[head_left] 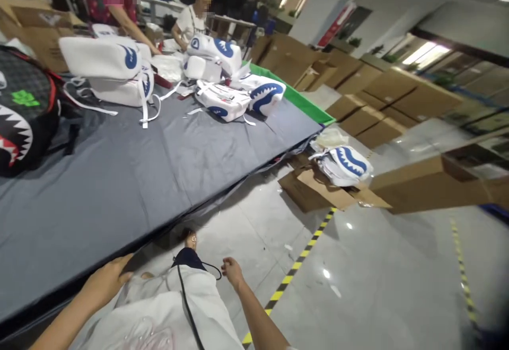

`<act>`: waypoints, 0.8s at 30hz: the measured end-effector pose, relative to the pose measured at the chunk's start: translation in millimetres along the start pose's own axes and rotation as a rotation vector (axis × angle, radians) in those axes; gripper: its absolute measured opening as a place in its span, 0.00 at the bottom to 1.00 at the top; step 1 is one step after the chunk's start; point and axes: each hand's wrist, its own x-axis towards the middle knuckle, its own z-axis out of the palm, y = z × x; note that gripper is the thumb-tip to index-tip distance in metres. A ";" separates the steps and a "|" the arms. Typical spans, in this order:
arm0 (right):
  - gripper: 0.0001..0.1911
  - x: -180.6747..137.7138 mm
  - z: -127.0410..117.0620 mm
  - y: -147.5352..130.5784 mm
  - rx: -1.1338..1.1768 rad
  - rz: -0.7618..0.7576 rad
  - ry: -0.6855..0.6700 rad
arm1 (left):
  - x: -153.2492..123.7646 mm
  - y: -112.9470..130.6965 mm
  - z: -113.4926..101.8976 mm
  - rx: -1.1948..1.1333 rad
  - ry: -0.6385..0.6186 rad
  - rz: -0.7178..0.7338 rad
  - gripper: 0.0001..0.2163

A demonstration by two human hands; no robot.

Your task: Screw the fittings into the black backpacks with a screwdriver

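Observation:
My left hand rests on the front edge of the grey-covered table, fingers curled over the rim with nothing in them. My right hand hangs free beside my body over the floor, fingers loosely curled and empty. Several white backpacks with blue shark-mouth prints lie at the far end of the table. A black shark-mouth backpack lies at the table's left end. Another white shark backpack lies on flattened cardboard on the floor.
Two people work at the table's far end. Stacked cardboard boxes fill the right and back. A long cardboard box lies at right. A yellow-black tape line crosses the glossy floor. A green sheet covers the table's far corner.

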 end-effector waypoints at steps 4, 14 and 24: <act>0.14 -5.0 -14.6 60.8 0.025 0.262 0.038 | 22.4 22.3 -2.6 0.092 -0.048 0.058 0.30; 0.15 128.4 -46.3 -11.1 -0.092 0.031 -0.005 | 64.6 59.2 8.0 -0.029 0.452 0.221 0.25; 0.14 349.6 1.7 9.2 -0.218 -0.057 -0.010 | 240.0 142.3 -31.3 0.467 0.699 0.594 0.30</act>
